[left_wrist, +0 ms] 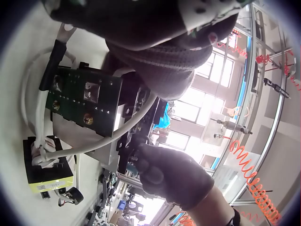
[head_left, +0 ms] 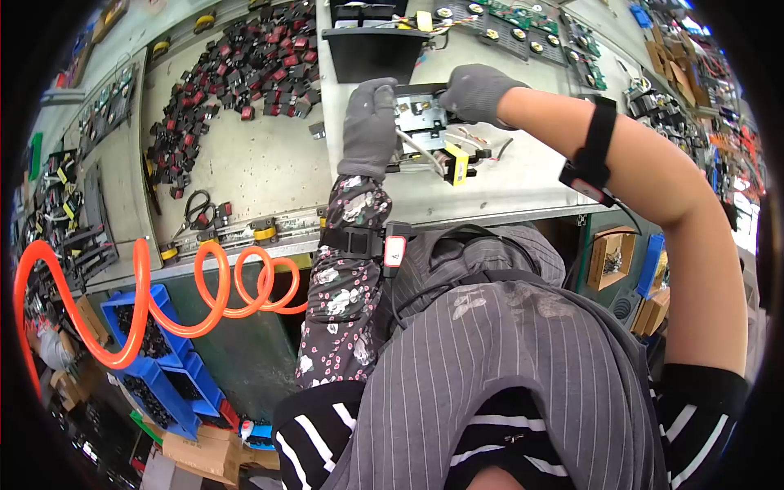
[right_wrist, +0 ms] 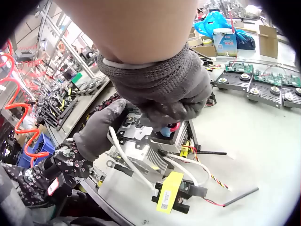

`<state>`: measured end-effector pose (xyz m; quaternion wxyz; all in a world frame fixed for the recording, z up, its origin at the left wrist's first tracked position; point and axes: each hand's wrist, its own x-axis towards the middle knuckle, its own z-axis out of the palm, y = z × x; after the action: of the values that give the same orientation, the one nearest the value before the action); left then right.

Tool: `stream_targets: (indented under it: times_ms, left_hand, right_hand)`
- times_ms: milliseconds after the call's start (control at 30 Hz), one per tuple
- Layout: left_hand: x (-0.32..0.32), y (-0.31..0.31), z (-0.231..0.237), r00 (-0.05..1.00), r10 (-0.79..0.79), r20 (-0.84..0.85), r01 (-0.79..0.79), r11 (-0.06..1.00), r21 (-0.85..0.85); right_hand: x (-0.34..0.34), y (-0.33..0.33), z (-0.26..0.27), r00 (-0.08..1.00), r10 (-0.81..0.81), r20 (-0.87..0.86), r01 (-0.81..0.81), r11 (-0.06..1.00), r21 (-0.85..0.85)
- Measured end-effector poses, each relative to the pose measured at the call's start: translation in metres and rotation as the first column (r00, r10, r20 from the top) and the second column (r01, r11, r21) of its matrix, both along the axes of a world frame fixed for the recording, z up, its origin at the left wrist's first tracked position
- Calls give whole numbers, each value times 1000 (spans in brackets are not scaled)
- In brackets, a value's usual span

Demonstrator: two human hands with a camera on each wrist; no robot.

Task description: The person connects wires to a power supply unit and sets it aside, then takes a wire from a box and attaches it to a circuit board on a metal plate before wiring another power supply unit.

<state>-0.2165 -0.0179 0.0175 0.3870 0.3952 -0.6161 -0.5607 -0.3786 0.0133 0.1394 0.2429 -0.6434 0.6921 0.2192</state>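
Note:
An electronic assembly with silver metal plates (head_left: pixel 420 114) and a finned heatsink (right_wrist: pixel 155 160) lies on the pale bench. My gloved left hand (head_left: pixel 367 122) grips its left side, thumb over the top edge. At the opposite side, my gloved right hand (head_left: pixel 480 91) has its fingers curled against the assembly's end; a bit of red and blue shows beneath them in the right wrist view. A green circuit board (left_wrist: pixel 87 101) faces the left wrist camera. Thick white cables (right_wrist: pixel 129 162) run from the assembly to a black part with a yellow label (right_wrist: pixel 169 193) on the near side.
Left of the assembly is a heap of black-and-red parts (head_left: pixel 278 65), with scissors (head_left: pixel 198 208) near the bench edge. A black bin (head_left: pixel 380 57) stands behind. Green boards on black plates (head_left: pixel 523 33) lie back right. An orange coiled hose (head_left: pixel 216 286) hangs in front, above blue bins (head_left: pixel 155 392).

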Motion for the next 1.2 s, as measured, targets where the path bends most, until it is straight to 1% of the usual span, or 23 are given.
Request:
stream_targets:
  times_ms: [33,67,100,133,167,200,233,300,433,500,567,633,700,733,767,833,867,933,1033,1100,1167,1200]
  left_hand:
    - [1,-1,-3,1000,-11,-8,11,1000,18]
    - [1,-2,-5,999,-28,-25,30,996,79]
    - [0,-3,-7,999,-22,-38,24,997,69]
    - [-1,-5,-7,998,-38,-40,40,999,35]
    - [1,-3,-10,998,-52,-35,53,998,15]
    - [3,-3,-5,998,-60,7,60,998,37]
    - [2,-2,-5,997,-60,-47,65,991,115]
    - [3,-2,1,999,-47,8,47,999,16]
    - [3,0,0,999,-33,-40,36,997,65]
    - [3,-1,4,1000,-27,-17,27,999,37]
    - [4,0,8,1000,-15,-23,16,998,55]
    - [5,0,12,998,-55,28,53,997,53]
    - [4,1,12,1000,-31,-1,31,995,95]
    - [4,2,11,1000,-20,-24,23,991,131]
    - [3,2,11,1000,-19,-24,22,991,132]
    - [2,2,11,1000,-4,-6,4,997,72]
    - [1,2,11,1000,-4,-3,4,997,74]
    - [2,4,15,999,-11,31,9,998,61]
    - [1,4,14,999,10,41,-10,1000,10]
    - [1,6,12,1000,0,24,0,1000,23]
    - [2,4,8,999,-13,33,14,999,-49]
    - [2,3,8,999,-35,23,35,999,-16]
  right_hand:
    - [5,-3,9,999,7,-32,-3,994,107]
    - [7,-5,22,996,-72,52,63,986,157]
    - [-6,-4,22,997,-65,39,59,988,146]
    - [-25,-3,19,855,-431,289,340,886,316]
    - [-40,0,13,528,-735,425,497,673,547]
    - [-43,3,13,482,-727,488,585,682,439]
    - [-50,3,12,494,-701,514,594,704,389]
    - [-51,3,13,425,-744,516,624,654,428]
    - [-37,-1,18,436,-771,464,616,632,470]
    - [-36,-2,18,509,-733,452,586,679,443]
    - [-33,0,20,507,-738,446,587,674,448]
    - [-33,1,22,510,-739,440,590,673,446]
    - [-34,0,20,556,-718,419,564,696,445]
    - [-35,0,18,536,-721,439,566,693,447]
    - [-34,0,18,536,-721,439,565,692,448]
    - [-31,0,21,541,-726,424,575,688,443]
    - [-30,0,22,540,-727,424,574,687,446]
    - [-23,2,22,565,-730,386,612,684,397]
    - [-19,1,19,552,-744,377,642,668,376]
    - [-21,2,15,537,-747,393,643,663,383]
    - [-17,-2,18,560,-742,368,641,670,374]
    - [-19,-3,15,549,-752,365,643,659,390]
